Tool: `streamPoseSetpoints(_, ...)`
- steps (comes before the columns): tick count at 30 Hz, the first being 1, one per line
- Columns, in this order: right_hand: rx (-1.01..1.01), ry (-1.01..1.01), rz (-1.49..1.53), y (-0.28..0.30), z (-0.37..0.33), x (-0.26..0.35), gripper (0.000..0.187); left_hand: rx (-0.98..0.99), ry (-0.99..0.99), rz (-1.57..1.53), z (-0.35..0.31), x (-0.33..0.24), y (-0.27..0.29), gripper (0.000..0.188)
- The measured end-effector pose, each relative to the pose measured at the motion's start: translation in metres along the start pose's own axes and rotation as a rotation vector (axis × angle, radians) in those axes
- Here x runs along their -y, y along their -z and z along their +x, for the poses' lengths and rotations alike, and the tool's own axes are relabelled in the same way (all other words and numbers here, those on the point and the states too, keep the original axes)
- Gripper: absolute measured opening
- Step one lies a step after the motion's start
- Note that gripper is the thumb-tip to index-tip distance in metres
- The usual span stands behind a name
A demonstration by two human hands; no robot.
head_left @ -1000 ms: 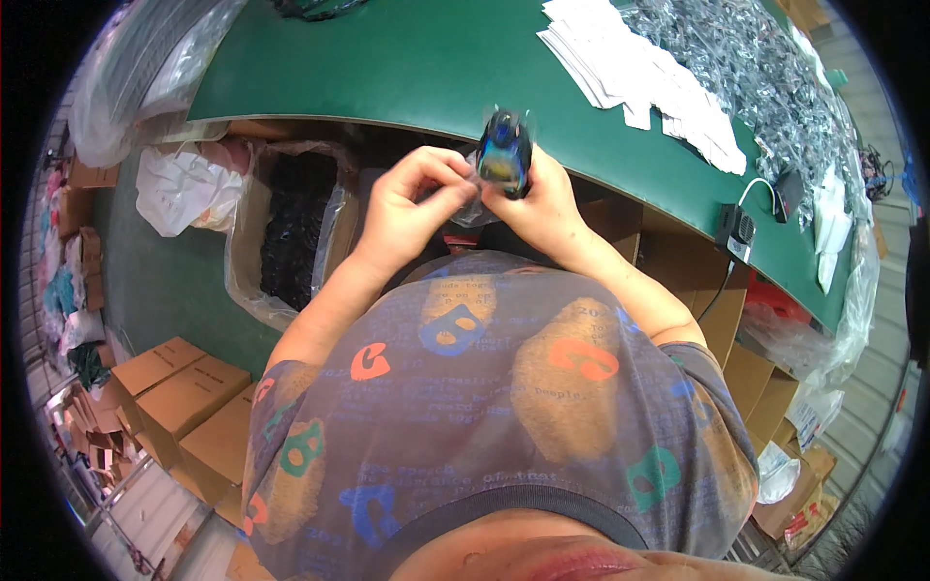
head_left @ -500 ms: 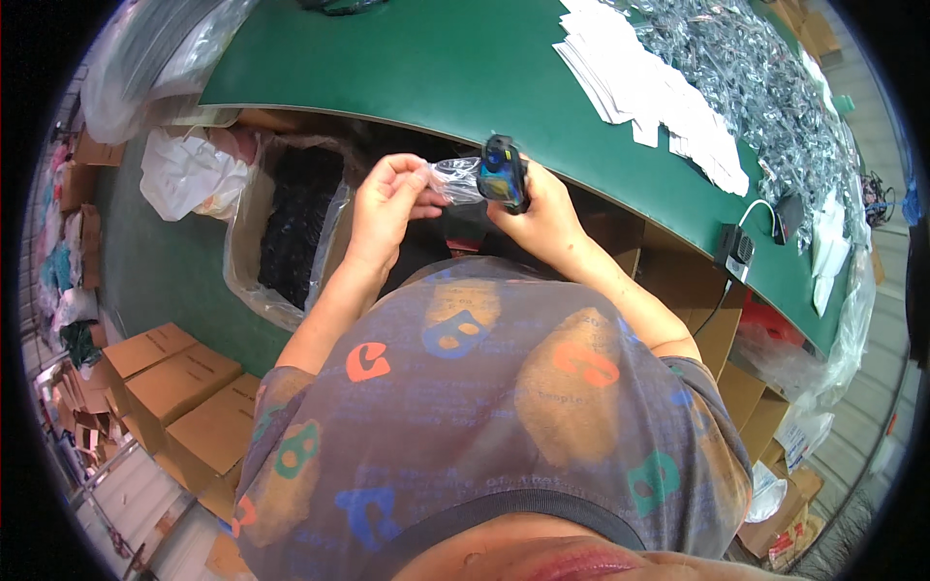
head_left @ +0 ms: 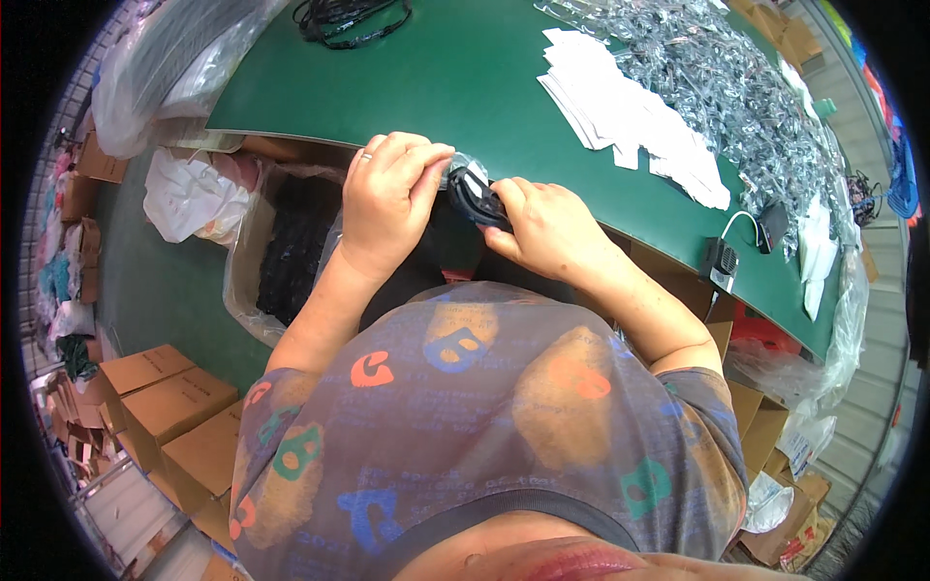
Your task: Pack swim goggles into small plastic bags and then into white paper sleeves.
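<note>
My right hand (head_left: 547, 223) grips a black curved item (head_left: 475, 198) that looks like goggles, thumb and fingers closed on its right end. A pale, shiny patch shows on its upper side. At its far left end, my left hand (head_left: 392, 198) pinches a bit of clear plastic film (head_left: 467, 162), which looks like a small bag; how far it covers the black item is hard to make out. Both hands are held over the near edge of the green table (head_left: 436, 87).
A stack of white paper slips (head_left: 620, 107) lies on the table beside a large heap of clear plastic pieces (head_left: 717, 107). Black straps (head_left: 354, 19) sit at the far left. Below left stands a plastic-lined box of dark items (head_left: 295, 242), with brown cartons (head_left: 179, 402) nearer.
My left hand has come up and closer to the right, its fingers now at the black item's end. The black item has tilted over from standing upright, and its coloured face has turned away.
</note>
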State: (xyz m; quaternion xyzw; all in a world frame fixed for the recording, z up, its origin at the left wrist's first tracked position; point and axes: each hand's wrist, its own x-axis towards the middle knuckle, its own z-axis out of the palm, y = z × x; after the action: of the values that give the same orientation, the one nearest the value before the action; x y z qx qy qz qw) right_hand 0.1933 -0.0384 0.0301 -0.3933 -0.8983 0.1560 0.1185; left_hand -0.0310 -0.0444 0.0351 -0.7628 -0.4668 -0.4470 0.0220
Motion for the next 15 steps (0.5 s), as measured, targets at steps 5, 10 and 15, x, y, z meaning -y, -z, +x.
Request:
streamPoseSetpoints(5, 0.114, -0.071, 0.135, -0.016, 0.008, -0.001, 0.039, 0.086, 0.009, -0.025, -0.005, -0.005, -0.002, 0.014)
streamPoseSetpoints(10, 0.027, -0.068, 0.338, -0.037, 0.015, -0.004, 0.042, 0.118, -0.059, 0.029, -0.011, -0.015, -0.003, 0.015)
streamPoseSetpoints(15, 0.203, -0.174, 1.591, -0.057, 0.016, -0.02, 0.038, 0.021, -0.094, 0.068, -0.018, -0.014, -0.003, 0.013)
